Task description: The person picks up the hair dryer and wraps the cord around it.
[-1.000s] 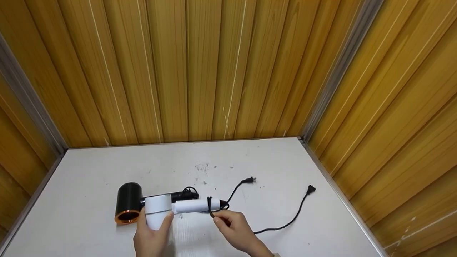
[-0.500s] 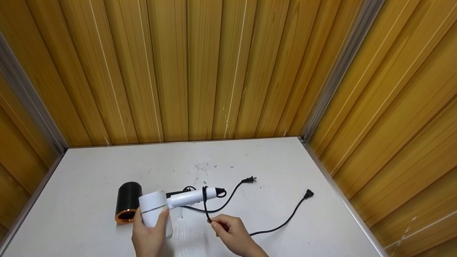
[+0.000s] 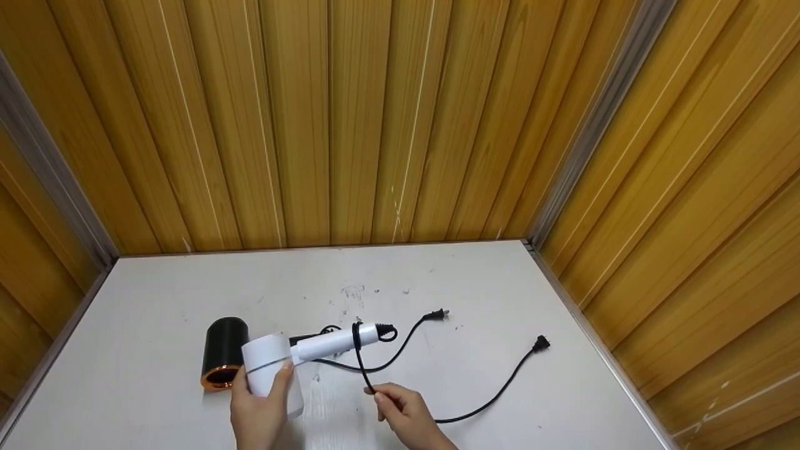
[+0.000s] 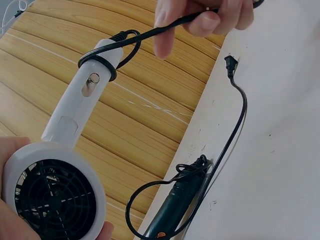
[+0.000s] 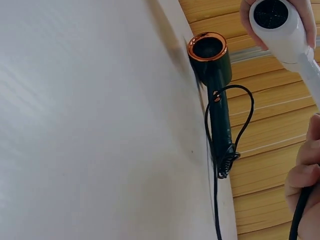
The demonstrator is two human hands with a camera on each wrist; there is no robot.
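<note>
My left hand [image 3: 259,415] grips the head of a white hair dryer [image 3: 325,345], its handle pointing right and slightly up. The left wrist view shows the dryer's round black grille [image 4: 55,200] and the handle with black cord looped round it near the end. Between thumb and fingers, my right hand [image 3: 409,412] pinches that power cord [image 3: 364,369], which runs taut from the handle. Past the hand, the cord's free length lies on the table and ends in a plug [image 3: 541,343].
A dark green hair dryer [image 3: 225,347] with a copper-coloured rim lies on the white table [image 3: 187,287], behind the white one. Its cord runs right to a two-pin plug [image 3: 437,314]. Wood-patterned walls [image 3: 356,125] enclose the back and sides.
The white dryer's handle has tilted upward and its head shifted slightly left. My right hand has moved down, drawing out a longer stretch of cord from the handle. The trailing plug has slid nearer.
</note>
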